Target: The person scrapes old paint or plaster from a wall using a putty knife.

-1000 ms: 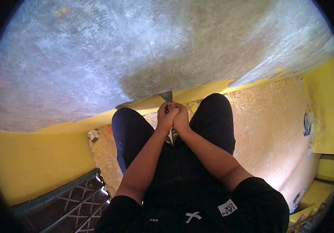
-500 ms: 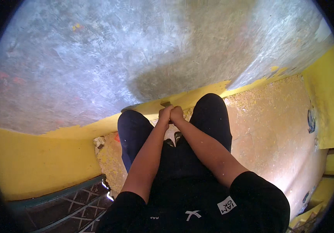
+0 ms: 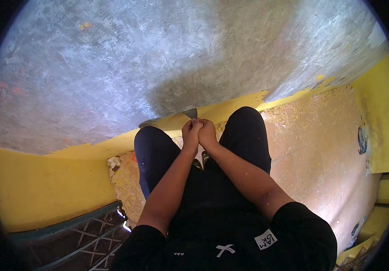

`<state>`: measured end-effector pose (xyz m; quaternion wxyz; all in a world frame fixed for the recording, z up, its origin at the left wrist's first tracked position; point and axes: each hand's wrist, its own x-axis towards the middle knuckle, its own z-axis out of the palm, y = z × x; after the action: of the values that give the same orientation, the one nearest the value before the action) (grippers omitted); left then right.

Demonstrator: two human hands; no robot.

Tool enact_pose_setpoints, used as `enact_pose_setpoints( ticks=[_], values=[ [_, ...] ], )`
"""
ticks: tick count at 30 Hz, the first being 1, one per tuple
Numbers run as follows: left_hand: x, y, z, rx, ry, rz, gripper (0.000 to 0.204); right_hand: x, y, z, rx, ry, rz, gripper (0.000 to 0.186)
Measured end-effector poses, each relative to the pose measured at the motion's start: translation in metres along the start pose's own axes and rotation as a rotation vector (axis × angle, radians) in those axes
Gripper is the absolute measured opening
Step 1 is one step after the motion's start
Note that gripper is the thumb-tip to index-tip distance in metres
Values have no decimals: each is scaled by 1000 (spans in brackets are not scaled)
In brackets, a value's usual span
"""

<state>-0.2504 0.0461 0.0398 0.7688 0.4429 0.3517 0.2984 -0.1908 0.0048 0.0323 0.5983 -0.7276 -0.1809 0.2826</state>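
Both my hands are closed together round the hidden handle of a scraper (image 3: 190, 113), between my knees. My left hand (image 3: 189, 136) and my right hand (image 3: 208, 134) overlap at the fingers. Beyond my fingertips the scraper's dark, flat blade reaches the lower part of the wall, at the border between the remaining yellow paint (image 3: 217, 108) and the bared grey surface (image 3: 126, 67). Whether the blade edge is under the paint I cannot tell.
Yellow paint flakes litter the tan floor (image 3: 307, 149) along the wall's foot. A whitish lump (image 3: 114, 163) lies in the left corner, near a dark lattice gate (image 3: 86, 239). A dark blue crumpled thing (image 3: 362, 140) lies by the yellow right wall (image 3: 379, 117).
My hands and the scraper have shifted slightly up and away from me along the wall. More of the blade shows now, and my fingers are turned differently round the handle.
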Motion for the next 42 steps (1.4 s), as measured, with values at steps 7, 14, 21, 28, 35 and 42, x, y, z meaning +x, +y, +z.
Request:
enact_pose_setpoints(
  ticks=[7,14,21,28,35,42],
  values=[
    [4,2,-5,-34,-4,-20,18,-7,-12,4,42,36,-35,29],
    [32,-8,-13,-7,10,-219,23,40,41,24,-136,44,333,28],
    [44,-33,-29,207,164,-467,37,40,67,29,-244,67,346,33],
    [19,-12,-7,149,71,-147,20,27,44,11,-124,-3,162,30],
    [7,1,-3,64,36,-31,15,8,7,5,-81,-13,4,33],
    [-2,6,4,51,73,10,13,-1,-6,0,-24,15,-15,31]
  ],
)
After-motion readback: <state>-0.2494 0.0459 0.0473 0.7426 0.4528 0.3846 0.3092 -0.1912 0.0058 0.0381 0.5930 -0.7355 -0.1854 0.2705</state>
